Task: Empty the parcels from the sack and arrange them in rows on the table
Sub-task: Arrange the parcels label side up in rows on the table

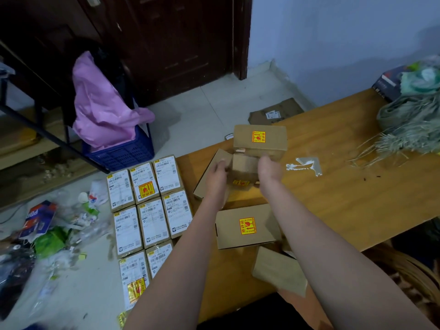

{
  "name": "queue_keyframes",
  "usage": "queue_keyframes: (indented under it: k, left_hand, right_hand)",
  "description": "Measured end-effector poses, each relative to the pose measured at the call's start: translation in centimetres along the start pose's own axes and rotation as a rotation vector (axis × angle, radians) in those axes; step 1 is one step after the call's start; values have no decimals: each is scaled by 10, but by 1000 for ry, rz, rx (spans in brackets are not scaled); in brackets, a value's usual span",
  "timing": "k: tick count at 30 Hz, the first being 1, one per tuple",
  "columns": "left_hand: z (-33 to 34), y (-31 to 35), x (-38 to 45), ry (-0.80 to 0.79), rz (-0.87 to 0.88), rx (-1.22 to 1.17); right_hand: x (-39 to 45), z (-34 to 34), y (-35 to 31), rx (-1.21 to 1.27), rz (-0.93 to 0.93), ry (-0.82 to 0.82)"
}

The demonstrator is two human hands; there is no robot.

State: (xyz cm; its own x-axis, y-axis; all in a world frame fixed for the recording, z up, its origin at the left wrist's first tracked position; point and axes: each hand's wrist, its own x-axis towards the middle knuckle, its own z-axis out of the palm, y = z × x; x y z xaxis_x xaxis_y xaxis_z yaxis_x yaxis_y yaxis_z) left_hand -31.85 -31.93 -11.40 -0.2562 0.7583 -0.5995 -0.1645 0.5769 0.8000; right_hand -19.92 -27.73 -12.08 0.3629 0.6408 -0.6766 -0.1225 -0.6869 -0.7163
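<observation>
Parcels: we see one small cardboard box (245, 166) held over the middle of the wooden counter (357, 198), the left hand (217, 173) and right hand (269, 170) gripping its two sides, fingers curled round it. A box (260, 140) stands just beyond, another (246, 226) nearer. We judge the arranging step underway; next, the held box wants setting flush beside its neighbours. The woven sack (409, 125) lies at the far right.
</observation>
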Motion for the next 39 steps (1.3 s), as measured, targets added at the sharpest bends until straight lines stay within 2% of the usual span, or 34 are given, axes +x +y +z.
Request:
queue_keyframes:
  k: [4,9,14,20,27,33,36,39]
  left_hand:
    - [-23,-9,-12,-18,-64,-114]
    - [-45,-19,-23,-9,-42,-124]
    - [-69,-31,-35,-54,-92,-184]
    - [-96,-50,-44,-37,-107,-199]
    - [-128,-64,-55,-16,-85,-101]
    - [-154,-71,-64,-125,-157,55]
    - [-169,-76,-64,-144,-195,-9]
    - [-179,-80,-64,-80,-128,-151]
  right_hand:
    - [-15,7,17,23,-11,-53]
    - [-39,14,37,25,14,-172]
    - [-61,16,48,-18,44,-293]
    - [-73,27,63,-126,51,-443]
    - [-82,34,87,-225,58,-621]
    - [-92,40,94,-173,114,-660]
    - [-93,37,96,-117,115,-636]
    - [-93,34,98,-144,146,-634]
